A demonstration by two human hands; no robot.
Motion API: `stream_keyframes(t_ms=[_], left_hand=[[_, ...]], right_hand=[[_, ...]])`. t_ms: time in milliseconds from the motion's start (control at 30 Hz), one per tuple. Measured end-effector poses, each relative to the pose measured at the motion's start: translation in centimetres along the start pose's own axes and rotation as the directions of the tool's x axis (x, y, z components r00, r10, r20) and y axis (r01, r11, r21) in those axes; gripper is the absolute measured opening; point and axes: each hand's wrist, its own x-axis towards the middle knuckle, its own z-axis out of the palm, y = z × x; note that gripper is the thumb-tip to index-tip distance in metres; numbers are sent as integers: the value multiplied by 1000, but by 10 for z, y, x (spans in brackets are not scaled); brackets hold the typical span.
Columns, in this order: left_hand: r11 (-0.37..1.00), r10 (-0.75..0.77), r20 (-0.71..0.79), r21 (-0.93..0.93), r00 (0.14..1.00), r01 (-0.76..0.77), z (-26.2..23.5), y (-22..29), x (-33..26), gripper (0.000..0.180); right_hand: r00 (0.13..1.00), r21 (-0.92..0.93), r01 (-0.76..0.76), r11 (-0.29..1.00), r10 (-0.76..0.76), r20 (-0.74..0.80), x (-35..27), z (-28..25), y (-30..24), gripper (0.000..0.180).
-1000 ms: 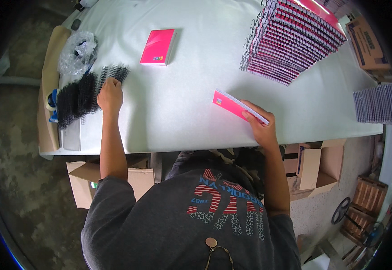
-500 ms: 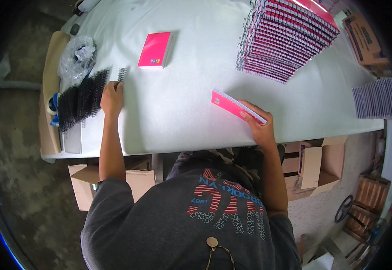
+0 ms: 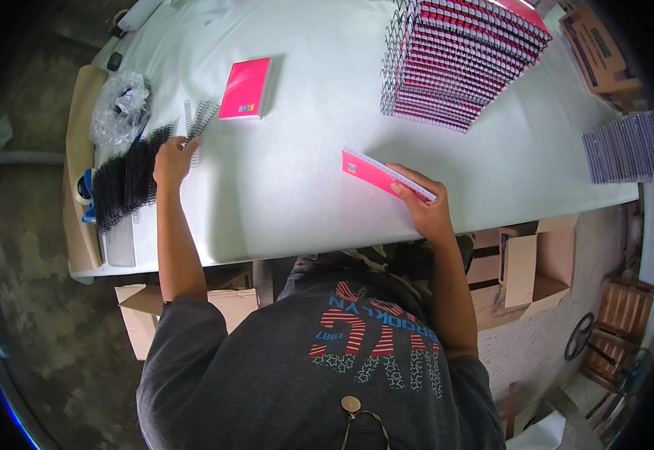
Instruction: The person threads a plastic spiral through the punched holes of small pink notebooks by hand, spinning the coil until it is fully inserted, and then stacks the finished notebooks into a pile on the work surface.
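Loose coils, pinched by the left hand, now fan apart, so separating them seems under way (the right hand clasps a pink notepad).

Open tabletop spans the centre between the left hand and the right hand, whose held notebook juts in. Upper right, a tall notebook stack blocks passage; 1 pink notebook obstructs upper left of centre; black coils and crumpled plastic crowd the left.
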Motion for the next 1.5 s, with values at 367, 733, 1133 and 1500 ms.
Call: stream_keyframes(t_ms=[367, 733, 1133, 1500], left_hand=[[980, -133, -206, -172, 970, 98, -35, 3, -13, 37], [550, 718, 347, -814, 603, -187, -3, 161, -118, 36], [594, 650, 300, -774, 698, -220, -1, 172, -114, 20], [308, 944, 17, -394, 328, -866, -25, 188, -99, 36]], right_hand=[[1000, 6, 14, 1000, -14, 14, 0, 0, -3, 27], [999, 16, -27, 999, 28, -33, -1, 0, -3, 27], [998, 70, -49, 996, 52, -41, 0, 0, -2, 26], [1000, 46, -10, 999, 9, 11, 0, -2, -1, 24]])
